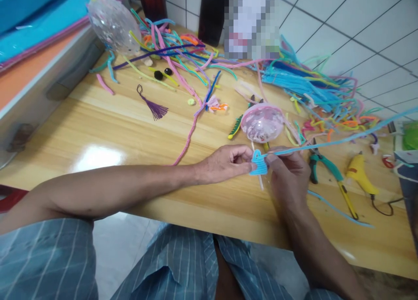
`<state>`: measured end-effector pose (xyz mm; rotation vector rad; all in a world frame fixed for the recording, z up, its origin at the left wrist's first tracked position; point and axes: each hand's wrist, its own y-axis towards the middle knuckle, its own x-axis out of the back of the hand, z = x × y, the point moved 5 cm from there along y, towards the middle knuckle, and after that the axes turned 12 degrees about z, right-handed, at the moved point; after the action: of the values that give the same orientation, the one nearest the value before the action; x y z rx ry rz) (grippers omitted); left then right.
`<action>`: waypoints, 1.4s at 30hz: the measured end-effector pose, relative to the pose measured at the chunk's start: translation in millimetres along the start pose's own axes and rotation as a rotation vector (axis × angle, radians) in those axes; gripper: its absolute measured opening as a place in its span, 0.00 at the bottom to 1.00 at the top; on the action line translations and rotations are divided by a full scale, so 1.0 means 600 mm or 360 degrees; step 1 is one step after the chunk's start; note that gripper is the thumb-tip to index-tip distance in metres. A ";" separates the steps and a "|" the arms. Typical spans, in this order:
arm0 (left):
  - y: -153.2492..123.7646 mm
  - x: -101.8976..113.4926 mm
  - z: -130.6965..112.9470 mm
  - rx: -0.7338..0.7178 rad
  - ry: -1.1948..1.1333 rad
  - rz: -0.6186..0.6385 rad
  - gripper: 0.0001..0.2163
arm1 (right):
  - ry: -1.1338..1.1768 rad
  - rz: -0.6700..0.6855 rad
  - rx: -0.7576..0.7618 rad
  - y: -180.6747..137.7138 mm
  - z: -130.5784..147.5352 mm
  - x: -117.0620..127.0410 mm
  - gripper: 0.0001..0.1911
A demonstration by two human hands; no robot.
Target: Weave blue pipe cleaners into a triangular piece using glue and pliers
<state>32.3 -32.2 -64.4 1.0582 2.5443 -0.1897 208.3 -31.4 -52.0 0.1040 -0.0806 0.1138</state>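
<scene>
My left hand pinches a small light-blue piece of pipe cleaner between thumb and fingers. It has tight parallel rows and a loop on top. A thin clear stick shows above and below this piece. At its right edge, my right hand is closed on a long light-blue pipe cleaner that runs up to the right. Just beyond the hands sits a clear pink-rimmed plastic dome. Another blue pipe cleaner lies on the table, right of my right wrist.
Pliers with teal handles and a yellow glue gun lie at right. Bundled blue pipe cleaners and loose coloured ones cover the back. A purple tassel lies left of centre. A box borders the left.
</scene>
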 end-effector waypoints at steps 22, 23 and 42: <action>-0.041 -0.016 -0.018 -0.1061 0.1277 -0.0144 0.07 | 0.0125 -0.0015 0.0238 -0.014 0.038 -0.009 0.05; -0.040 -0.014 -0.017 -0.1043 0.1281 -0.0171 0.07 | 0.0108 -0.0015 0.0246 -0.015 0.039 -0.008 0.06; -0.026 -0.005 0.005 -0.0318 0.0473 -0.0206 0.11 | 0.0134 -0.0008 0.0257 -0.016 0.038 -0.009 0.05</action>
<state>24.3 -45.9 -66.0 0.9025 2.8247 0.1997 202.3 -43.8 -31.1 0.2605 0.0129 0.1197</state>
